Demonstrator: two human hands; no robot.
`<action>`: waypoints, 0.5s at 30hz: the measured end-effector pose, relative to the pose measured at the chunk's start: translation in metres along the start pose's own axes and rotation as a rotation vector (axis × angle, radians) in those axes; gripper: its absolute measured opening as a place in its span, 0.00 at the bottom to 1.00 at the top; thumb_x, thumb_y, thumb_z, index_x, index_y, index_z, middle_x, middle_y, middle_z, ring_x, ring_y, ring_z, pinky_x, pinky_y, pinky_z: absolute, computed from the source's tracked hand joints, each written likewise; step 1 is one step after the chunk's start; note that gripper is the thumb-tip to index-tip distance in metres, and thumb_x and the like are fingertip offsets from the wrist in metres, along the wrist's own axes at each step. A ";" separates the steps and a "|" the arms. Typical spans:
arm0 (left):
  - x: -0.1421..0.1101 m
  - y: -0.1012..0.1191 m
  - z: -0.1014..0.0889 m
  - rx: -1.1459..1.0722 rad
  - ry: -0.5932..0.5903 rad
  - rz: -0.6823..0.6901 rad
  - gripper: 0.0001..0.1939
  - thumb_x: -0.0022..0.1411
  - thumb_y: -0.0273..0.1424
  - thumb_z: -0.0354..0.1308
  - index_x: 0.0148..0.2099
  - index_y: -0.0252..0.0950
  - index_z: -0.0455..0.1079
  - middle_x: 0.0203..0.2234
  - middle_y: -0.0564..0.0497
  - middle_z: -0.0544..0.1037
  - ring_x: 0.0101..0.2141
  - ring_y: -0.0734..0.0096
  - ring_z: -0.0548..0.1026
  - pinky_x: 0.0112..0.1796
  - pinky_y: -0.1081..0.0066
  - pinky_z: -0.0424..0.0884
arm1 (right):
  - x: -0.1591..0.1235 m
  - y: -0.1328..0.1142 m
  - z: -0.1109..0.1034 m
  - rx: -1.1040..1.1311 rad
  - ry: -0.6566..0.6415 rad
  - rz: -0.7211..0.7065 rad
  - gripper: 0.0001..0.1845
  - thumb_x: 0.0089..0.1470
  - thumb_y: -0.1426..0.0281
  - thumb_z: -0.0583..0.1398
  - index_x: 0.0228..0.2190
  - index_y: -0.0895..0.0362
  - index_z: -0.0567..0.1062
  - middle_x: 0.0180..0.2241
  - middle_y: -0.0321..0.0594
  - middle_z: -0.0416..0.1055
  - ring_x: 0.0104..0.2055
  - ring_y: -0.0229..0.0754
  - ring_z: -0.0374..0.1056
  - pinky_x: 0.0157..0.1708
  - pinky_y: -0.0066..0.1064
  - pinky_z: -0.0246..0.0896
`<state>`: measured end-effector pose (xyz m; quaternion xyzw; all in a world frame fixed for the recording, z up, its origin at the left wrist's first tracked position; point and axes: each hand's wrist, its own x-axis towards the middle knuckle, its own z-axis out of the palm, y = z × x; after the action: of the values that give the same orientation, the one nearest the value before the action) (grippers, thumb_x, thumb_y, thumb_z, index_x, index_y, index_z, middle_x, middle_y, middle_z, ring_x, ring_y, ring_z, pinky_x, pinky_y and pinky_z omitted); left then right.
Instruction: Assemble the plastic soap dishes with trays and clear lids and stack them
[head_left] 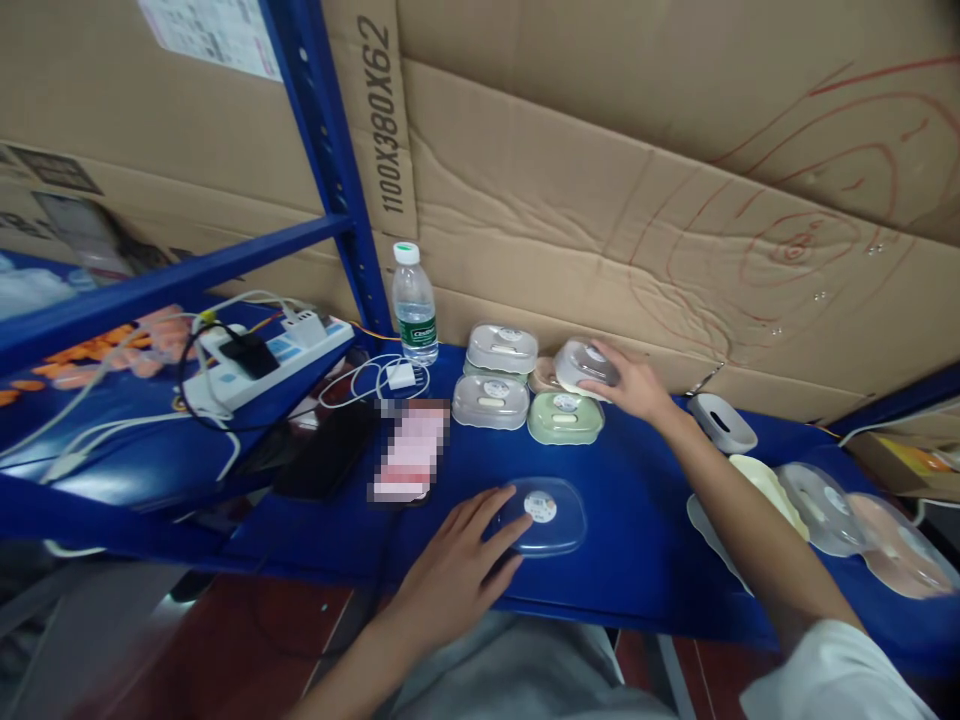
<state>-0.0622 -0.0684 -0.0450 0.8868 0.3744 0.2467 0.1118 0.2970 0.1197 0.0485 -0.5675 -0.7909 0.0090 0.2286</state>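
My left hand (pixel 457 565) lies with spread fingers on the left side of a clear plastic lid (pixel 562 530) with a round white sticker, flat on the blue table. Farther back, my right hand (pixel 637 385) grips a soap box (pixel 576 362) with a clear lid by its right end. That box is above a green soap box (pixel 566 425) and a pinkish-tan one (pixel 543 376); I cannot tell whether it rests on them. To their left, a grey soap box (pixel 491 408) stands in front of another grey one (pixel 502 345), which is stacked on a greenish box.
A water bottle (pixel 416 310), a phone (pixel 411 450) and a white cable (pixel 360 375) are at the left, near a power strip (pixel 277 355). Right of my right arm are a grey tray (pixel 721 422), a cream piece (pixel 772 490), a clear-lidded grey piece (pixel 821 505) and a tan one (pixel 904 550).
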 end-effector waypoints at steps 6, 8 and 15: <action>-0.001 0.000 -0.001 0.016 -0.001 0.008 0.24 0.74 0.30 0.60 0.69 0.47 0.70 0.70 0.44 0.68 0.65 0.49 0.72 0.60 0.47 0.78 | 0.041 -0.007 0.035 -0.083 -0.066 -0.095 0.51 0.60 0.36 0.61 0.72 0.54 0.64 0.74 0.56 0.58 0.76 0.69 0.53 0.72 0.65 0.52; -0.001 -0.001 -0.002 0.022 0.001 0.012 0.24 0.75 0.30 0.59 0.70 0.46 0.69 0.70 0.44 0.68 0.65 0.49 0.72 0.60 0.47 0.78 | 0.039 -0.001 0.035 -0.068 -0.060 -0.116 0.53 0.60 0.36 0.61 0.72 0.56 0.64 0.74 0.58 0.57 0.76 0.67 0.53 0.73 0.62 0.52; -0.001 -0.002 0.000 0.013 0.012 0.033 0.24 0.75 0.31 0.58 0.70 0.46 0.69 0.71 0.44 0.68 0.65 0.49 0.72 0.60 0.47 0.78 | 0.017 0.020 0.031 0.027 0.074 -0.058 0.50 0.60 0.34 0.58 0.69 0.55 0.68 0.74 0.56 0.56 0.77 0.62 0.52 0.74 0.59 0.48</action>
<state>-0.0646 -0.0676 -0.0460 0.8921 0.3619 0.2515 0.0998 0.2991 0.1497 0.0208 -0.5413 -0.7978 -0.0079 0.2656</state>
